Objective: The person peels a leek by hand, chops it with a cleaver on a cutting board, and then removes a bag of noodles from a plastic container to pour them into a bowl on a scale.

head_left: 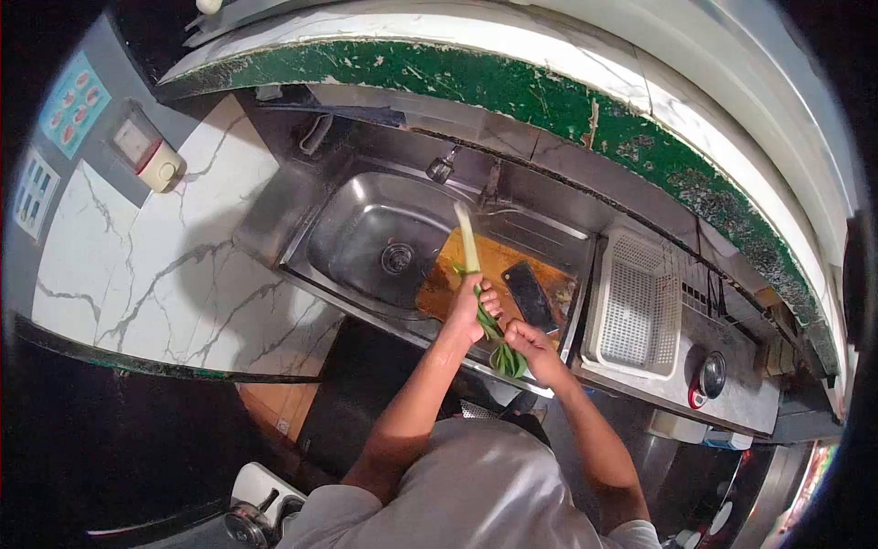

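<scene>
My left hand (473, 308) is wrapped around a leek (468, 242), with the white root end pointing up and away over the sink. Its green leaves fold down below my grip and hang in a loop near the counter's front edge. My right hand (532, 349) is closed, fingers curled, at the leaves just right of and below my left hand; the exact pinch is partly hidden. Under the leek, a wooden cutting board (437, 291) lies across the right part of the sink. On that board rests a dark-bladed cleaver (529, 295), right of my left hand.
The steel sink basin (343, 229) has a drain (397, 258) and a faucet (443, 166). To the right stand a white plastic basket (637, 306) and a red-rimmed scale (710, 376). A marble-patterned counter (183, 265) extends left. A green-edged ledge (512, 80) overhangs the back.
</scene>
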Demonstrator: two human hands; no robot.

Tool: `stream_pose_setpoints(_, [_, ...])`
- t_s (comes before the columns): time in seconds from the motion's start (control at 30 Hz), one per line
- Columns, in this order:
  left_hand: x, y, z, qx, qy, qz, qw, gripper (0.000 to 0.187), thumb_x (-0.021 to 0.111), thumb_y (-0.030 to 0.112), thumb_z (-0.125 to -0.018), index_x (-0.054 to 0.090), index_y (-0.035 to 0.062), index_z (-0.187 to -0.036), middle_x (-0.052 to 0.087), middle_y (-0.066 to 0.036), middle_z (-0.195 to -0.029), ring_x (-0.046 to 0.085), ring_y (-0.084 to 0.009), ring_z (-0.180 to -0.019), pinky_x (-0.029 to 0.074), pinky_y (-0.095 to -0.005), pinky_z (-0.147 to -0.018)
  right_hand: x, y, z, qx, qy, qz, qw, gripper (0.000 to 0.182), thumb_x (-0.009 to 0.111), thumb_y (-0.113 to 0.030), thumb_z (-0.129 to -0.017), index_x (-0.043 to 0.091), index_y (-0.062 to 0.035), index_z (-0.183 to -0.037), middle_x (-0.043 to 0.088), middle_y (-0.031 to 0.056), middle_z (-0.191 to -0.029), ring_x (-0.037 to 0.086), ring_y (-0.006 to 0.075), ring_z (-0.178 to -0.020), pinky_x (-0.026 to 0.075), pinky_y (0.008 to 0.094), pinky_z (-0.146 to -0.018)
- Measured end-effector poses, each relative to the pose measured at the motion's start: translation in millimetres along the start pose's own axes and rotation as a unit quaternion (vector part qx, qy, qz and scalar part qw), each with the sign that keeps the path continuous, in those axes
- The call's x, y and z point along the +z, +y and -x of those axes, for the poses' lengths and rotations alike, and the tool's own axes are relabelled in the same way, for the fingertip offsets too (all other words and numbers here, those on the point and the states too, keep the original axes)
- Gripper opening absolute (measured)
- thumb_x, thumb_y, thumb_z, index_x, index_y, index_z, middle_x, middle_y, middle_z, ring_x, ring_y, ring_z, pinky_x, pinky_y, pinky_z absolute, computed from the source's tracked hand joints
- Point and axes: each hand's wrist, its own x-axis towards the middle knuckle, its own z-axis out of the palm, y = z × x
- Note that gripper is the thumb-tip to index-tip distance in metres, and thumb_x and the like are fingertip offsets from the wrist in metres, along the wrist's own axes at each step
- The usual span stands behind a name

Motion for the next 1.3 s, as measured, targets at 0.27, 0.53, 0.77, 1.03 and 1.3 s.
stream_pose_setpoints(0.27, [-30.9,58.5,-8.7,0.044,0.039,0.061,0.996,0.027,0.058,0.034,-0.1,0.044,0.0182,-0.083,0.033,0.006,-0.063,0.033,-0.0105,-0.052,0.034,-0.0299,-0.051,-29.0,4.5,23.9,0.006,0.173,-0.384,0.907,0.028,0.063,-0.037,-0.105,0.06,-0.0107,-0.098,0.055,-0.0023,-0.088,0.054,0.0123,-0.087,0.046,0.0328,-0.078])
stream_pose_setpoints(0.53, [-18.0,49.3,15.4,0.079,-0.142,0.081,0.983,0.032,0.064,0.042,-0.103,0.052,0.0162,-0.089,0.042,0.005,-0.07,0.043,-0.0113,-0.062,0.042,-0.0306,-0.067,-40.4,27.4,15.7,0.059,0.209,-0.353,0.91,0.026,0.063,-0.031,-0.106,0.058,-0.0093,-0.094,0.071,0.006,-0.094,0.058,0.0141,-0.071,0.046,0.0286,-0.062])
stream_pose_setpoints(0.77, [-37.3,42.3,16.9,0.159,-0.075,0.027,0.984,0.028,0.073,0.041,-0.099,0.06,0.0177,-0.108,0.057,0.001,-0.096,0.058,-0.0171,-0.09,0.054,-0.0417,-0.087,-31.9,33.2,19.1,0.054,0.212,-0.343,0.913,0.009,0.063,-0.01,-0.104,0.062,-0.0059,-0.112,0.065,0.0048,-0.089,0.06,0.0151,-0.074,0.048,0.0299,-0.065])
stream_pose_setpoints(1.03, [-37.5,37.1,17.0,0.134,-0.049,0.063,0.988,0.034,0.058,0.044,-0.107,0.055,0.0119,-0.12,0.067,-0.007,-0.113,0.066,-0.0237,-0.107,0.054,-0.0436,-0.093,-35.0,22.6,7.5,0.083,0.297,-0.253,0.917,0.02,0.058,-0.028,-0.109,0.066,-0.0099,-0.108,0.052,-0.0039,-0.08,0.044,0.0094,-0.068,0.036,0.0273,-0.062])
stream_pose_setpoints(1.3, [-43.4,1.1,-5.9,0.17,0.049,-0.01,0.984,0.022,0.057,0.015,-0.107,0.049,0.017,-0.128,0.07,-0.009,-0.123,0.07,-0.025,-0.109,0.056,-0.0432,-0.092,-22.7,-1.9,-9.8,0.004,0.212,0.098,0.972,0.029,0.055,-0.033,-0.111,0.057,-0.0096,-0.094,0.051,-0.0041,-0.075,0.048,0.0063,-0.065,0.039,0.0259,-0.057])
